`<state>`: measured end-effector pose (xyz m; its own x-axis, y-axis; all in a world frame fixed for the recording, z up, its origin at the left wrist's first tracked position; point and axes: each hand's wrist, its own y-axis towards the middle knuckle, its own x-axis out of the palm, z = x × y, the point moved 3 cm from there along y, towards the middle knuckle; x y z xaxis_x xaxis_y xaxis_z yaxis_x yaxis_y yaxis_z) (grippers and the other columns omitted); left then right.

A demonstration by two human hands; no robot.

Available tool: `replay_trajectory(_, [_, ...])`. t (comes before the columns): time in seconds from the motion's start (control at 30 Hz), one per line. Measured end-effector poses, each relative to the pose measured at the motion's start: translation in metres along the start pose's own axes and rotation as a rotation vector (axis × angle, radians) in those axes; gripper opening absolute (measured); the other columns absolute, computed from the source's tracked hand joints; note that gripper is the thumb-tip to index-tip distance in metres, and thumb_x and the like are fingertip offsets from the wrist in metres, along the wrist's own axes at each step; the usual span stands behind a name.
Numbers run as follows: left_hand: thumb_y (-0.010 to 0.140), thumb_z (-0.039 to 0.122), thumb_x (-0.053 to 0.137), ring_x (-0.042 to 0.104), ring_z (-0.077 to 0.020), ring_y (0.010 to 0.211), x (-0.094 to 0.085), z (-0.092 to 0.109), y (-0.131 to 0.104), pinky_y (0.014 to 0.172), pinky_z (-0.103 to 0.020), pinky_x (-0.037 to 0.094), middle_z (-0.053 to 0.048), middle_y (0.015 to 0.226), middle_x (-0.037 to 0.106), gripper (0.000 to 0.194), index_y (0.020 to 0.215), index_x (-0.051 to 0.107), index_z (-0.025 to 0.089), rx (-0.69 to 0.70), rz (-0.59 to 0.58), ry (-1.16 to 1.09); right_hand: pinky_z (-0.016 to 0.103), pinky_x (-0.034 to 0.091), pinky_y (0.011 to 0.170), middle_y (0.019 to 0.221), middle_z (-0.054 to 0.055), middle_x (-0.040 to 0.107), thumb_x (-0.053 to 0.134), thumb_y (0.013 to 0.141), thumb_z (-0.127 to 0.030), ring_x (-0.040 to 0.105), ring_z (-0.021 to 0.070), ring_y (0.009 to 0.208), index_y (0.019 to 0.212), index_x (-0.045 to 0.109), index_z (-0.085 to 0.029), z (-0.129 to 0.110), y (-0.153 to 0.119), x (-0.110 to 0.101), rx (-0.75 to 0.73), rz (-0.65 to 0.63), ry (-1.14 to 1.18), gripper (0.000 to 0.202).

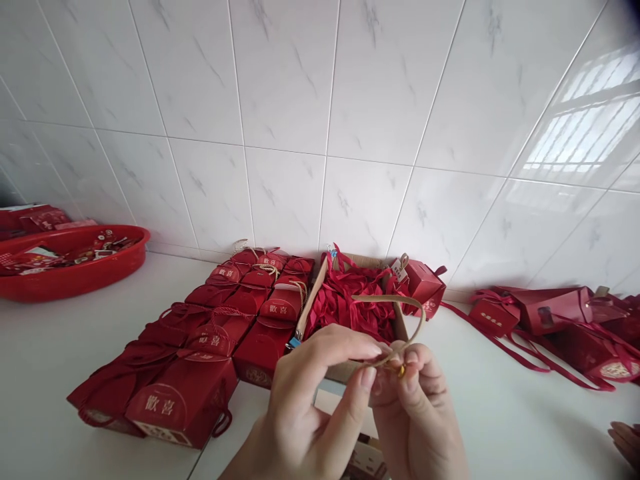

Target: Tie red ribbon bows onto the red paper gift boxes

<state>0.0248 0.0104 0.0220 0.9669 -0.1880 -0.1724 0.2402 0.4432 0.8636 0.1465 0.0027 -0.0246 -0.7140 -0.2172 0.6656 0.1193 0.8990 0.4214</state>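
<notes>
Near the middle bottom, my left hand is closed, its thumb and forefinger pinching one end of a narrow tan strip of ribbon or cord. The strip loops up and curls over to the left. Beside it, my right hand is closed around a small shiny gold piece, whose kind is too small to make out. The fingertips of both hands almost meet. Behind them stands a cardboard box full of red ribbons. Partly hidden below my hands is a printed item.
Rows of red gift boxes with cords stand at left. A red basin holds small packets. More red boxes with trailing ribbons lie right on the white table. Another person's hand shows at the right edge. A tiled wall rises behind.
</notes>
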Motion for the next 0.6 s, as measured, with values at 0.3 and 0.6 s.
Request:
replay_trajectory(0.3, [0.075, -0.005, 0.053, 0.064, -0.0141, 0.079, -0.0006, 0.0014, 0.0025, 0.071, -0.027, 0.054, -0.005, 0.093, 0.070, 0.041, 0.109, 0.061, 0.017, 0.151, 0.004, 0.177, 0.022, 0.050, 0.065, 0.077, -0.002, 0.067, 0.070, 0.080, -0.024, 0.059, 0.0092, 0.067, 0.081, 0.066, -0.028, 0.0009, 0.0010, 0.0008, 0.027, -0.039, -0.006, 0.005])
replay_trajectory(0.6, [0.072, -0.008, 0.056, 0.063, -0.0154, 0.079, 0.0003, 0.0042, 0.0018, 0.069, -0.029, 0.054, -0.009, 0.094, 0.070, 0.044, 0.110, 0.064, 0.012, 0.228, 0.048, 0.341, 0.024, 0.052, 0.065, 0.076, 0.000, 0.066, 0.070, 0.078, -0.024, 0.060, 0.0112, 0.066, 0.079, 0.064, -0.025, -0.0016, 0.0024, -0.0018, -0.021, -0.021, -0.049, 0.006])
